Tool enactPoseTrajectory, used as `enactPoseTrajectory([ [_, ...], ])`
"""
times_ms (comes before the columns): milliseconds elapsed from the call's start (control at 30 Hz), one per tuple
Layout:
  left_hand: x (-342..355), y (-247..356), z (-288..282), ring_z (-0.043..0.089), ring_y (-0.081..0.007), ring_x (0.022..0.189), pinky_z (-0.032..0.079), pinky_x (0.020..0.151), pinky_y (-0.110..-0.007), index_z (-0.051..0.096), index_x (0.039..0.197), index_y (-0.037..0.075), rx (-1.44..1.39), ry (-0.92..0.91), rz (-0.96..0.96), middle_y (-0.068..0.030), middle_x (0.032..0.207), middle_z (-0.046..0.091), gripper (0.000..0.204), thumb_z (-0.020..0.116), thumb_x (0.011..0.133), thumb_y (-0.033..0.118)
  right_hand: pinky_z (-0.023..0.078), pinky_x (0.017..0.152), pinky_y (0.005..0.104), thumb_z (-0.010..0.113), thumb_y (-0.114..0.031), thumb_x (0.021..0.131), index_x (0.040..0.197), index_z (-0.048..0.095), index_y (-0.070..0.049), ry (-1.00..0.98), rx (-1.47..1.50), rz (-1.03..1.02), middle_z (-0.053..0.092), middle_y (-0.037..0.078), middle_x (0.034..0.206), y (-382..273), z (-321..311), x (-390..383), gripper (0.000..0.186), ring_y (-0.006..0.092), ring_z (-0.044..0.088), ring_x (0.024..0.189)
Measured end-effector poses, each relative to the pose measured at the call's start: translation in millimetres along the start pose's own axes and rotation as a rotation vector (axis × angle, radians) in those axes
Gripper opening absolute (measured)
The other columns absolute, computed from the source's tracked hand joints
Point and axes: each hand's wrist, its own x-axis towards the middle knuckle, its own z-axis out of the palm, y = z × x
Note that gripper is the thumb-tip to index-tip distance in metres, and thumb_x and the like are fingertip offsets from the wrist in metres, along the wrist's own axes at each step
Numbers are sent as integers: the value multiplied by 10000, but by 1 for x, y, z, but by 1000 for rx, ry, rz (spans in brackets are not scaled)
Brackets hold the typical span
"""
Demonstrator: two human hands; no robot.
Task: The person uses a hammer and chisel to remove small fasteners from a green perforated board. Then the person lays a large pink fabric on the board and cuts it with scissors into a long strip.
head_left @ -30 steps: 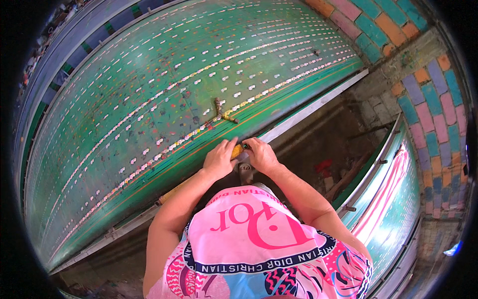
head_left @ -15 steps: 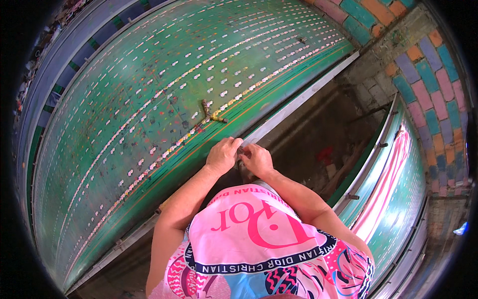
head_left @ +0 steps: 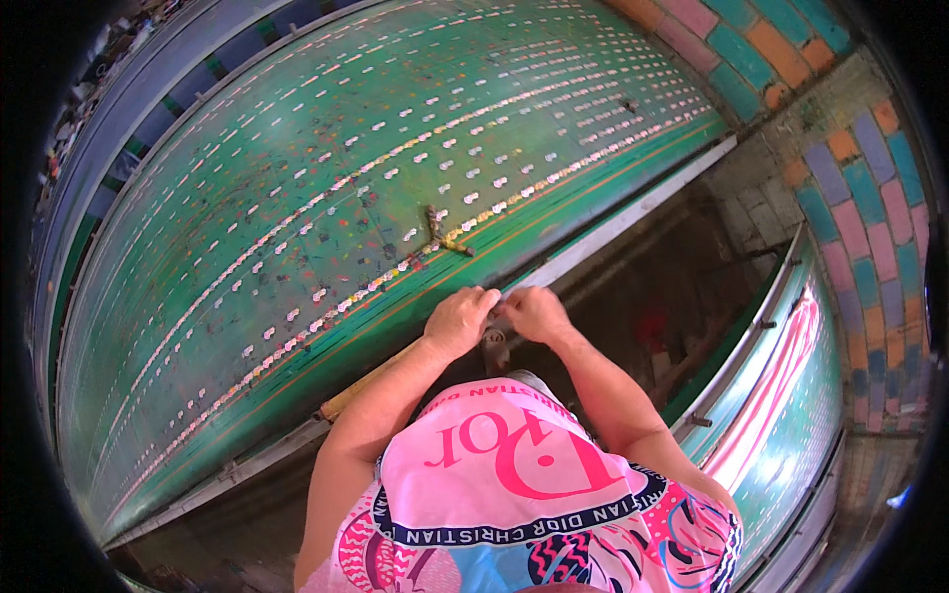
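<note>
My left hand (head_left: 462, 319) and my right hand (head_left: 539, 315) are close together at the near rail (head_left: 593, 247) of a long green table (head_left: 297, 168). Both have curled fingers, and whatever is pinched in them is mostly hidden. Just below and between the hands shows a dark metal fitting (head_left: 496, 342) with a round end. A little beyond my hands, a brownish, rusty-looking angled metal piece (head_left: 435, 229) lies on the tabletop. White marks run in rows across that surface, along with small coloured specks.
On the right, past a dark gap (head_left: 633, 277), stands a second green table (head_left: 781, 415) with pink-red stripes; short pegs stick out along its side. A wall of coloured bricks (head_left: 850, 208) rises at the far right. A yellowish bar (head_left: 371, 381) lies along the near edge beside my left arm.
The view has shifted, so the table and metal piece appear farther right and lower. My right hand has turned slightly and lifted off the fitting, which shows more plainly.
</note>
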Motion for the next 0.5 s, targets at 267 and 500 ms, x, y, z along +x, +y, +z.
enactPoseTrajectory([
  [267,1,1,2,721,-405,982,614,851,-528,653,1297,88,74,-43,10,-176,1073,729,435,724,868,102,619,969,516,702,-239,979,1203,774,-127,157,-376,-361,758,186,1236,-64,-13,98,261,379,747,1165],
  [500,-4,-12,12,737,-388,960,622,859,-518,675,1322,92,158,-59,9,-166,1039,746,428,695,896,125,635,960,508,709,-198,975,1324,703,-82,-92,-533,-365,713,223,1322,-103,16,143,368,408,747,1184],
])
